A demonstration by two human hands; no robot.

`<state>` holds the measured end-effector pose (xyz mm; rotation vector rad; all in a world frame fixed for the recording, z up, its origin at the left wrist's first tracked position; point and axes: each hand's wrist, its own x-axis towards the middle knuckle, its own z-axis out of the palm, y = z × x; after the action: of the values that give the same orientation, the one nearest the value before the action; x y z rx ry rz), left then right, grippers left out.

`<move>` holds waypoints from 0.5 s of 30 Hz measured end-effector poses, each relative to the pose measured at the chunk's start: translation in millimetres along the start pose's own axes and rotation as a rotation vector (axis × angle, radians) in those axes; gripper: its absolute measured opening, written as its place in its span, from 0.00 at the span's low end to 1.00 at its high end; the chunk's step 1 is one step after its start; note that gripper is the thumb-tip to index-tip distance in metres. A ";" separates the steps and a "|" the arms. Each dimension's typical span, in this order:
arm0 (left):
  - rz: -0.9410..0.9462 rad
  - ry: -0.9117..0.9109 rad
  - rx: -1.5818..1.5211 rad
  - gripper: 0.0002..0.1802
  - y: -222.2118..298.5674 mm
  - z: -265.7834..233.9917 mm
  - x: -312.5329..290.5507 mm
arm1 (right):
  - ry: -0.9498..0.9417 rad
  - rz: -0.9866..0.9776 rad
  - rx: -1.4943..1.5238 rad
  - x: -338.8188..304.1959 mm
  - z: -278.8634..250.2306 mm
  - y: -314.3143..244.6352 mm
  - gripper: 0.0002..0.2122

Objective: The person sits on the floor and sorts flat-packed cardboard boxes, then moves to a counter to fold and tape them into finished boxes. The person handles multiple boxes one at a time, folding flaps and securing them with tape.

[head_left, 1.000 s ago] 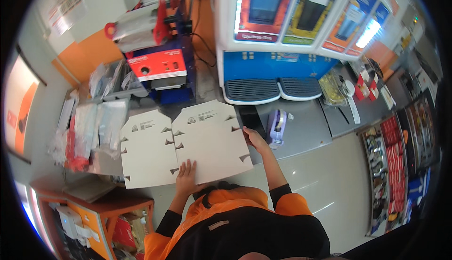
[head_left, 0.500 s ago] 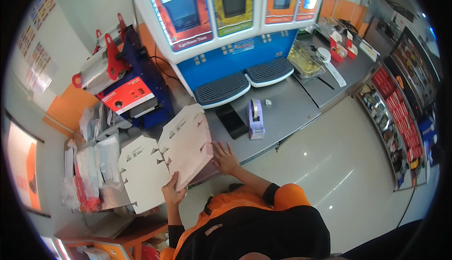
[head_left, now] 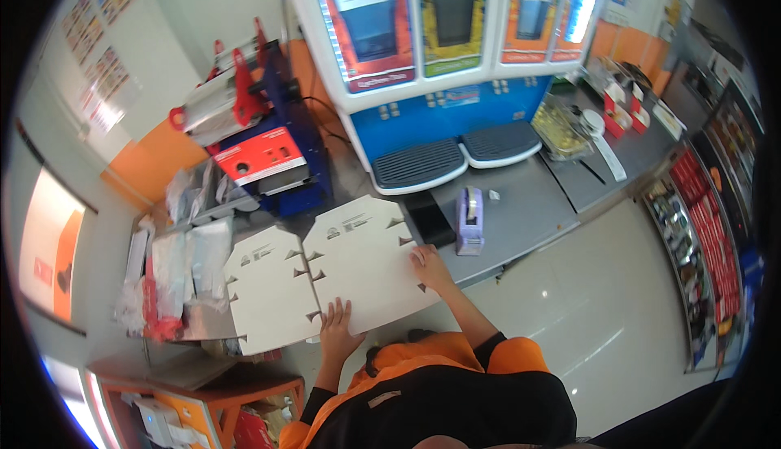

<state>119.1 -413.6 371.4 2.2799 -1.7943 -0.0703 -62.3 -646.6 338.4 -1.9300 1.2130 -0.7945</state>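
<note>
Two flat white cardboard box blanks lie side by side along the near left of the counter, their edges cut with notches and tabs. The left blank point(head_left: 268, 298) is the smaller; the right blank point(head_left: 366, 266) reaches toward me past the counter's edge. My left hand point(head_left: 338, 335) rests at the near edge of the right blank, fingers stretched over its top and thumb apart. At that blank's right edge, my right hand point(head_left: 431, 270) touches the board with its fingers extended. Whether more sheets lie underneath, I cannot tell.
Behind the blanks stand a blue-and-red sealing machine point(head_left: 264, 160) and a drink dispenser with black drip trays point(head_left: 419, 164). A purple tape dispenser point(head_left: 469, 225) and a black slab point(head_left: 429, 220) sit right of the blanks. Plastic bags point(head_left: 207, 258) lie at left.
The right blank has gone from raised and tilted to lying flat beside the left one. My left hand has loosened from its near corner and spread on top. The view has shifted.
</note>
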 end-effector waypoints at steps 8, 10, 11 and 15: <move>-0.564 0.612 -0.227 0.42 -53.9 -10.6 -32.2 | 0.071 -0.211 -0.374 -17.8 1.6 -37.9 0.28; -0.983 0.795 -0.368 0.41 -79.4 4.6 -41.2 | -0.035 -0.266 -0.429 -17.0 9.3 -21.7 0.29; -1.279 0.821 -0.473 0.41 -92.0 8.7 -46.2 | -0.081 -0.291 -0.453 -17.1 11.5 -18.4 0.29; -1.473 0.887 -1.613 0.35 -86.5 9.9 -57.1 | -0.070 -0.292 -0.471 -18.5 14.5 -13.4 0.29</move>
<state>185.6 -341.3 336.9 1.2842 0.5989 -0.4281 -51.2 -622.0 339.0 -2.5394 1.1640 -0.6130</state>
